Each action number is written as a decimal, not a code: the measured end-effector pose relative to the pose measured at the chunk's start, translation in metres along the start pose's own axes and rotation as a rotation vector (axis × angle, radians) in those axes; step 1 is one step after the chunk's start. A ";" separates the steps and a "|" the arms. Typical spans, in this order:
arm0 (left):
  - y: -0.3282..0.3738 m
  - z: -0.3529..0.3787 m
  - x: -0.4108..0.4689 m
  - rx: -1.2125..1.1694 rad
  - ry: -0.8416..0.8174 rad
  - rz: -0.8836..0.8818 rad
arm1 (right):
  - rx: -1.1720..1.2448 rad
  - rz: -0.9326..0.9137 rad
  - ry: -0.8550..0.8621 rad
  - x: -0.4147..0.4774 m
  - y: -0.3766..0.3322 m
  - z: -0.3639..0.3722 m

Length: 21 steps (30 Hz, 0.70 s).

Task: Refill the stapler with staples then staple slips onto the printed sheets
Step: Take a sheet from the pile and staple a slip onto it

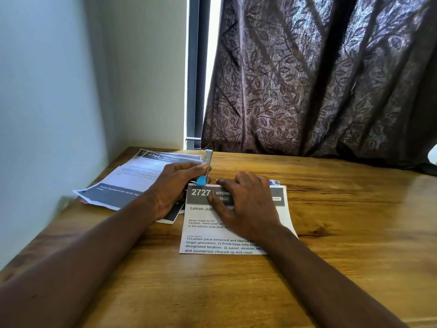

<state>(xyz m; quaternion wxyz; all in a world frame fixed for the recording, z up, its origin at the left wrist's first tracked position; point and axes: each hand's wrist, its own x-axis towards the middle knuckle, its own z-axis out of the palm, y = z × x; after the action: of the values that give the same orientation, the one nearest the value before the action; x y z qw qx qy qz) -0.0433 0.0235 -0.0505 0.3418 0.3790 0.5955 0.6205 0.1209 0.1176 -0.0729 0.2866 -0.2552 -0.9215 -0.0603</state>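
A printed sheet [224, 242] headed "2727" and "Lemon Juice" lies on the wooden table in front of me. My right hand [246, 204] rests flat on its upper part, fingers spread over the dark header. My left hand [175, 188] grips a stapler [207, 166] with a metal top and a blue part, held at the sheet's top left corner. Its top arm sticks upward, swung away from the base. Whether a slip lies under my right hand is hidden.
A loose pile of other printed sheets [132, 181] lies at the left, near the wall. A small blue and white object [275, 182] peeks out behind my right hand. A dark patterned curtain [319, 79] hangs behind the wooden table [354, 221].
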 end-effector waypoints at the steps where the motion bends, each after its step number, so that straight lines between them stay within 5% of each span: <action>1: 0.000 0.001 0.000 0.012 -0.003 0.006 | 0.000 -0.002 0.008 0.000 0.000 -0.001; 21: -0.001 0.002 0.000 0.057 0.003 0.015 | 0.101 0.024 0.124 0.001 0.006 0.002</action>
<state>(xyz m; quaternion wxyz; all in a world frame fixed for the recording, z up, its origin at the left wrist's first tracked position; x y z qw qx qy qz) -0.0414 0.0248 -0.0517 0.3254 0.3919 0.6107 0.6063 0.1220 0.1233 -0.0738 0.3562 -0.2470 -0.9008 -0.0261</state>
